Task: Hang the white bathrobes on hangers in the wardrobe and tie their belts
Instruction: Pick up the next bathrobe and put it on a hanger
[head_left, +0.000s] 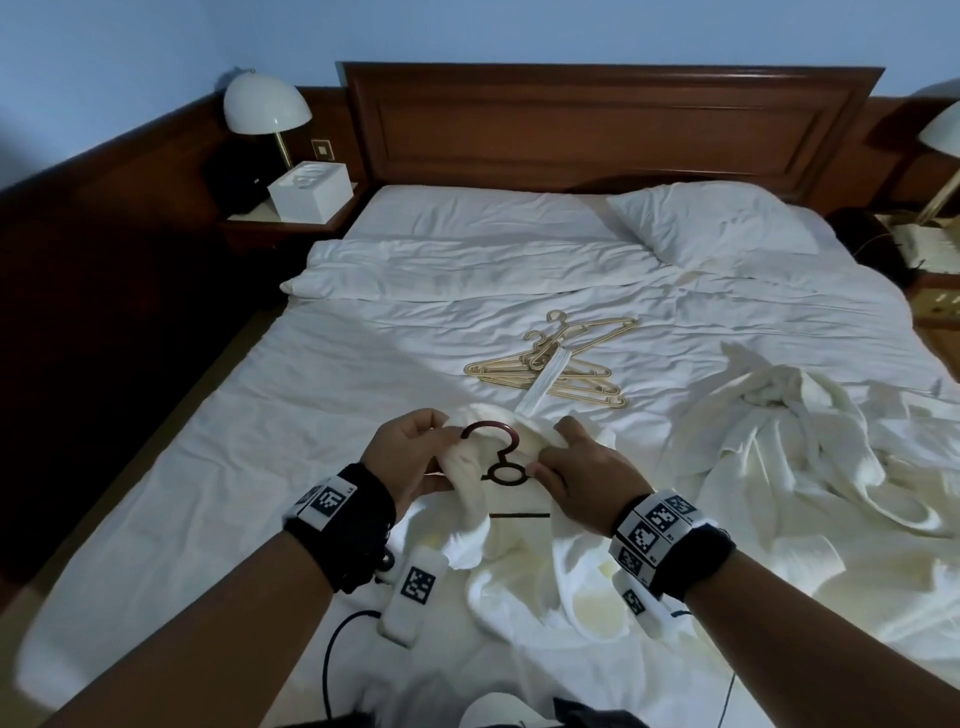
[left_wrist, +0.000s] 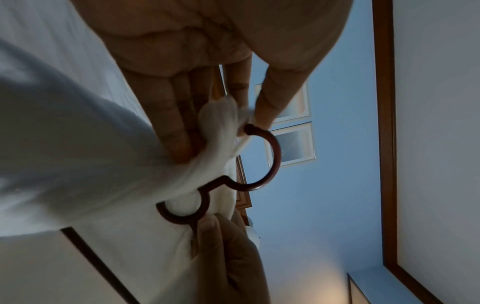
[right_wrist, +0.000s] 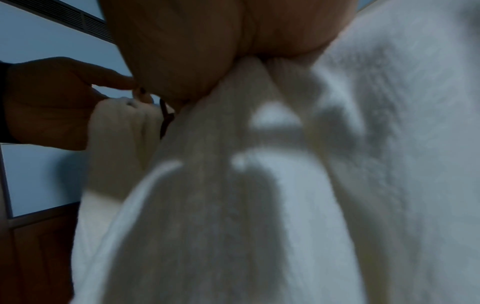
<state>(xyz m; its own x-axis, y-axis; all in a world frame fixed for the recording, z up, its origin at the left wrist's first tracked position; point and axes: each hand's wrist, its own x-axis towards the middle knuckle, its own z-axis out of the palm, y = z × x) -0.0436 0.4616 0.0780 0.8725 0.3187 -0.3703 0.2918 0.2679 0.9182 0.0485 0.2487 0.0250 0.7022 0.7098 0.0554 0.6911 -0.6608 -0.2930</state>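
A white bathrobe (head_left: 524, 551) is draped over a dark brown hanger (head_left: 496, 452) held above the foot of the bed. My left hand (head_left: 410, 447) pinches the robe's collar beside the hanger's hook (left_wrist: 270, 160), thumb and fingers closed on the cloth (left_wrist: 221, 127). My right hand (head_left: 576, 467) grips the other side of the collar (right_wrist: 259, 86), just right of the hanger's ring. A second white bathrobe (head_left: 810, 447) lies crumpled on the bed's right side. A white belt (head_left: 545, 384) trails away from the collar.
Several beige plastic hangers (head_left: 550, 364) lie in a heap mid-bed, beyond my hands. A pillow (head_left: 717, 223) sits at the head on the right. Nightstands with lamps (head_left: 265, 109) flank the wooden headboard (head_left: 608, 124). No wardrobe shows in the head view.
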